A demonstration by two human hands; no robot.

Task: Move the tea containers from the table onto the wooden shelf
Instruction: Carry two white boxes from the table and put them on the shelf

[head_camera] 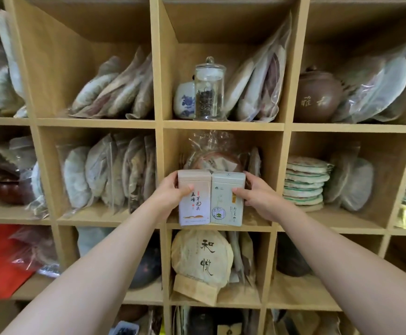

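- Two hands at the middle cubby's front edge: left hand [170, 193] grips the pale pink upright rectangular tea tin [194, 198]; right hand [255, 195] grips the pale green rectangular tea tin [226, 199]. Tins touch side by side.
- Risk, judged: tin bases look barely on the light wooden shelf [159, 151] ledge; early release could tip them off the near side.
- Room: plastic-wrapped tea cakes [217, 158] crowd the far side, limiting depth; the dividers left and right leave the fingers little room.
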